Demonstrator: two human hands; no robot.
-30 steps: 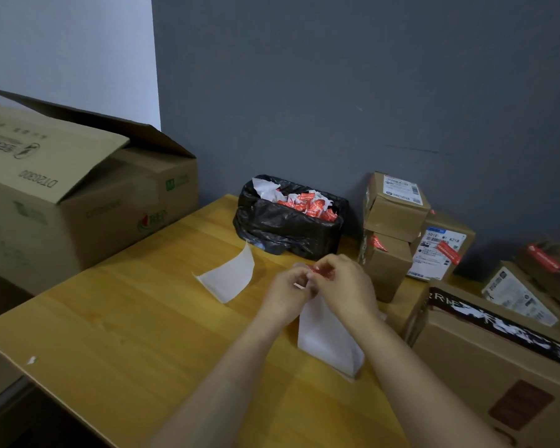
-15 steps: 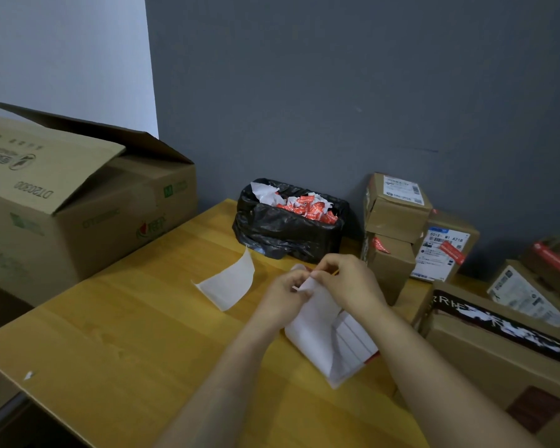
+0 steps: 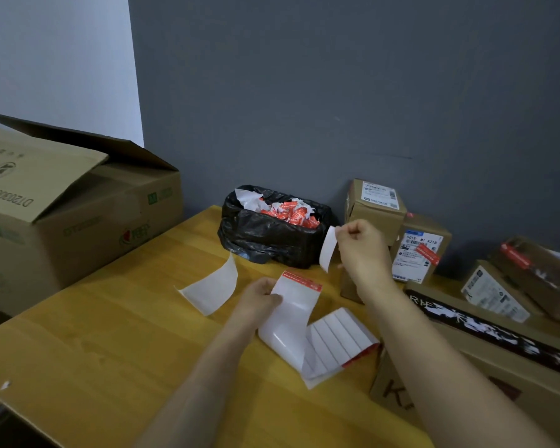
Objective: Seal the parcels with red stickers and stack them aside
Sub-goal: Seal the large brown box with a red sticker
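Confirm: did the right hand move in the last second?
Yes. The right hand rose away from the sticker sheet toward the stacked parcels, pinching a strip.

My right hand is now apart from the left, lifted toward the centre right of the frame. It pinches a peeled sticker strip, white back toward me, just right of the black bag. My left hand alone now grips the sticker sheet, which curls upright with a red sticker along its top edge. Its lower fold now lies open on the table, showing bare rows.
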